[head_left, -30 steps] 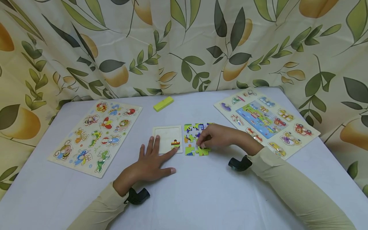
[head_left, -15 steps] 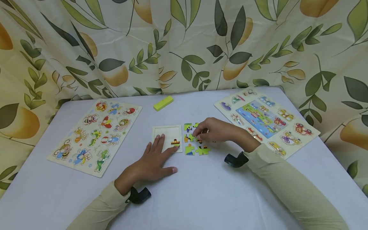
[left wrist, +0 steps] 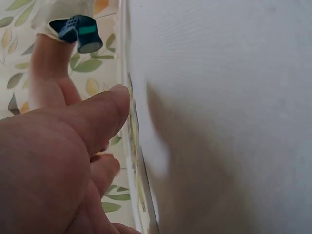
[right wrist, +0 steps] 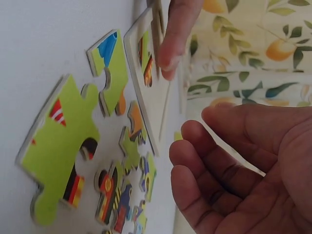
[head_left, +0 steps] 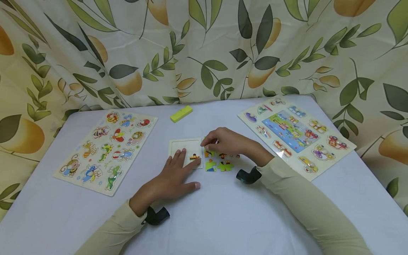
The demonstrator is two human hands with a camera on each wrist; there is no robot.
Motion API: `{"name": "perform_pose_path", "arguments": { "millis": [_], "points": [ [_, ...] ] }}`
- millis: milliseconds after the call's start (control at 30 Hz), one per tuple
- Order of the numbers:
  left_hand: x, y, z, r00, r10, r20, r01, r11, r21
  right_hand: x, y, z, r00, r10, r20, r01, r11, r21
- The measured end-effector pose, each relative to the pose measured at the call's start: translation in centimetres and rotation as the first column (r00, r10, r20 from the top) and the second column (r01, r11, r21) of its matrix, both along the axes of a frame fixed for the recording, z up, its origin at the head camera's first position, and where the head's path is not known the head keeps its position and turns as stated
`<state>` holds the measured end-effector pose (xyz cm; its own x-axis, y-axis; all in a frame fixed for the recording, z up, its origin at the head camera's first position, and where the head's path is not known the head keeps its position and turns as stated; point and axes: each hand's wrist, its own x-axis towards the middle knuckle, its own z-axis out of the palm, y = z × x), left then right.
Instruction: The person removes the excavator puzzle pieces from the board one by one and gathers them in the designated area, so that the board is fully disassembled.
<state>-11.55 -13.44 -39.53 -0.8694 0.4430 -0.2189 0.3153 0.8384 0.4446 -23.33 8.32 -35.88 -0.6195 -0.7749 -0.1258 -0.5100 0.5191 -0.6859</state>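
Observation:
My left hand (head_left: 169, 180) rests with straight, spread fingers on a small wooden puzzle tray (head_left: 181, 143). Its index finger lies at a puzzle piece (head_left: 194, 156) seated in the tray's near right corner. My right hand (head_left: 224, 140), thumb and fingers bent together, hovers over the loose puzzle pieces (head_left: 225, 166), fingertips at the tray's right edge. In the right wrist view the thumb (right wrist: 243, 129) covers the index finger, and I cannot tell whether a piece is between them. Several green jigsaw pieces (right wrist: 58, 146) lie flat on the cloth there.
An insect puzzle board (head_left: 106, 152) lies on the left of the white-covered table (head_left: 216, 219). A vehicle puzzle board (head_left: 271, 113) is at the right, partly behind the right arm. A yellow-green block (head_left: 181, 114) sits at the back, before a leaf-patterned curtain (head_left: 204, 53).
My right hand has moved left across the loose pieces to the tray's right edge. My left hand has shifted slightly to the right on the tray.

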Motion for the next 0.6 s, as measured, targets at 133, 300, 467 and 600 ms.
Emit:
{"name": "perform_pose_path", "arguments": {
  "millis": [133,300,467,600],
  "points": [
    [0.0,0.2,-0.2,1.000,-0.020,0.014,0.021,0.999,-0.041,0.0,-0.7,-0.2,1.000,0.007,0.009,-0.007,1.000,-0.006],
    [0.0,0.3,-0.1,0.998,-0.017,0.055,0.023,0.995,-0.099,0.0,-1.6,-0.5,0.999,0.007,0.045,-0.007,1.000,-0.004],
    [-0.1,0.2,0.1,0.996,-0.026,0.080,0.037,0.990,-0.133,0.0,-2.3,-1.0,0.996,0.013,0.086,-0.013,1.000,-0.003],
    [-0.2,0.1,-0.1,0.996,-0.035,0.081,0.046,0.990,-0.136,-0.1,-2.9,-1.5,0.995,0.031,0.097,-0.030,0.999,-0.012]
  ]
}}
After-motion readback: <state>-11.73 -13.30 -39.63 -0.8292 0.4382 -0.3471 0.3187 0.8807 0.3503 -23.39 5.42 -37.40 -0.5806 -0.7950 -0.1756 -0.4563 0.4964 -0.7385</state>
